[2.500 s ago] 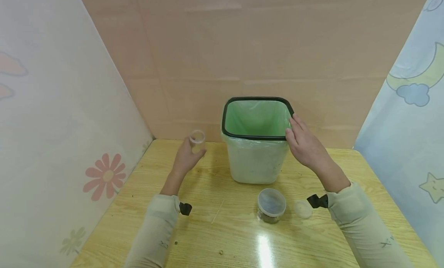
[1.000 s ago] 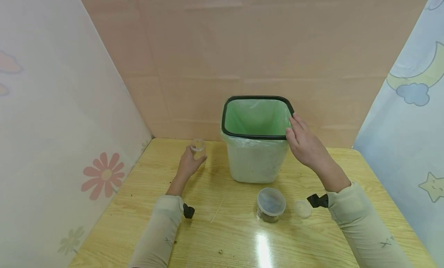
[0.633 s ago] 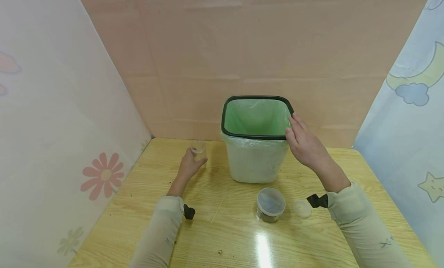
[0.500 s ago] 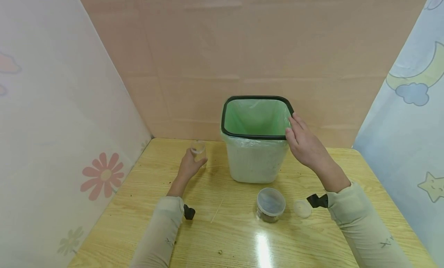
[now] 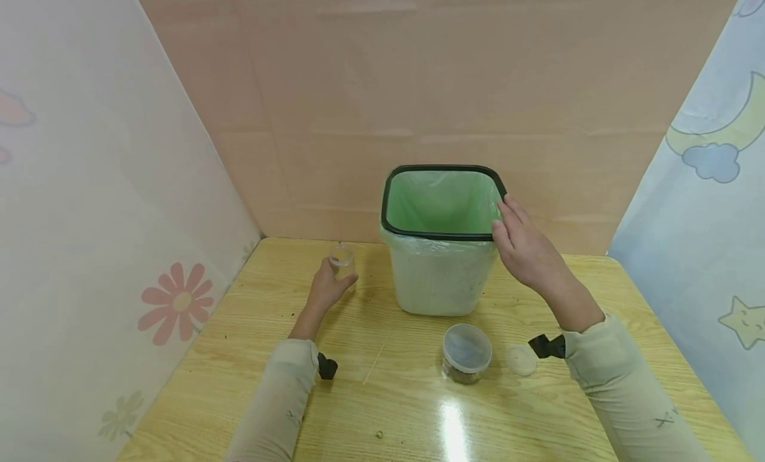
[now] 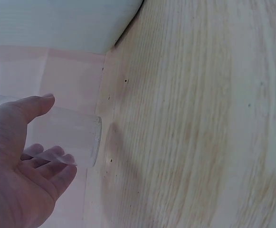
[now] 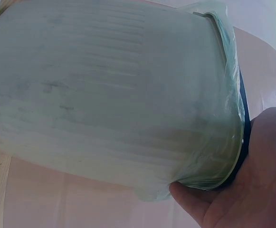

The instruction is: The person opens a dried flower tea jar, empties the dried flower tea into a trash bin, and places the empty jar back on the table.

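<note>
My left hand [image 5: 327, 284] holds a clear plastic jar [image 5: 343, 257], thumb on one side and fingers curled on the other. In the left wrist view, the jar [image 6: 73, 135] has its base edge right at the wood table. To its right stands a waste bin [image 5: 439, 283] with a black rim and a pale green liner [image 5: 442, 200]. My right hand [image 5: 528, 253] grips the bin's right rim, thumb over the edge and fingers along the outside. The right wrist view has this hand [image 7: 252, 180] at the liner's folded edge, beside the bin's ribbed wall [image 7: 109, 95].
In front of the bin sits a round lidded tub [image 5: 467, 354] with dark contents low down. A flat translucent disc [image 5: 522, 360] lies beside it. A thin pale stick [image 5: 374, 364] and small dark specks lie on the table [image 5: 335, 409]. Walls close in the back and sides.
My left hand has lowered the clear jar toward the table and come slightly nearer, then almost stopped. My right hand and the bin have stayed in place.
</note>
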### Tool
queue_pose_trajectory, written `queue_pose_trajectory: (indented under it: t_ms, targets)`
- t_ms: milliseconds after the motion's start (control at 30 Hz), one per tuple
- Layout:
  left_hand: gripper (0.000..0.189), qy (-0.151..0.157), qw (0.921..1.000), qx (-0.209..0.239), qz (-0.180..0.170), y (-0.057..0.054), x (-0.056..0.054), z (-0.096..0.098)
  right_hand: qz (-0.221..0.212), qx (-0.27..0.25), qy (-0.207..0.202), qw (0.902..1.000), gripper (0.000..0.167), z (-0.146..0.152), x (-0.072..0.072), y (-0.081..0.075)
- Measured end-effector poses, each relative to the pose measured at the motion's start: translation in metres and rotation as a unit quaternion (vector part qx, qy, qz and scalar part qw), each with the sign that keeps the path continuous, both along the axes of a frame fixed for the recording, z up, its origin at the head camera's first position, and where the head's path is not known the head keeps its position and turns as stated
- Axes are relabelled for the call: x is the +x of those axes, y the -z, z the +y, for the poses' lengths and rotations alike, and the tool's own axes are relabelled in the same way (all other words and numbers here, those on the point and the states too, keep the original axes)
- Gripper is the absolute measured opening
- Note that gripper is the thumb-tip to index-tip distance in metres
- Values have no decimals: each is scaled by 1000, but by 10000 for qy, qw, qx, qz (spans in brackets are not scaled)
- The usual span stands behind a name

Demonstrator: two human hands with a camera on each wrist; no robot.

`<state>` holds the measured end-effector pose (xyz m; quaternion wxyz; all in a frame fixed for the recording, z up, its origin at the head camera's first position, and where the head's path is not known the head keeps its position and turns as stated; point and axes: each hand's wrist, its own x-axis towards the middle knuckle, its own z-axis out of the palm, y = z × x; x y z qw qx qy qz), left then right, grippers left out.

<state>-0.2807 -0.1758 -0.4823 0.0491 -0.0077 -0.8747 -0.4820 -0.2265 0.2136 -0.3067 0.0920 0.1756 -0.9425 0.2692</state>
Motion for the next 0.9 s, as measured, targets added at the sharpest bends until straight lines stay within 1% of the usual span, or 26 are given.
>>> queue_pose_trajectory:
  t_ms: [200, 367, 500, 733, 900]
  targets:
    - [69, 2, 10000, 0, -42, 3, 0, 1, 48, 7, -17, 10000, 64, 0, -1, 1]
    - [69, 22, 10000, 48, 2, 6, 0, 1, 56, -9, -35, 10000, 64, 0, -1, 1]
    - [73, 43, 10000, 67, -17, 8, 0, 0, 43, -16, -41, 10000, 64, 0, -1, 1]
    - [81, -1, 9999, -75, -150, 12, 0, -1, 4, -26, -70, 10000, 65, 1, -3, 3]
    - [82, -30, 9998, 19, -213, 12, 0, -1, -4, -36, -59, 10000, 65, 1, -4, 3]
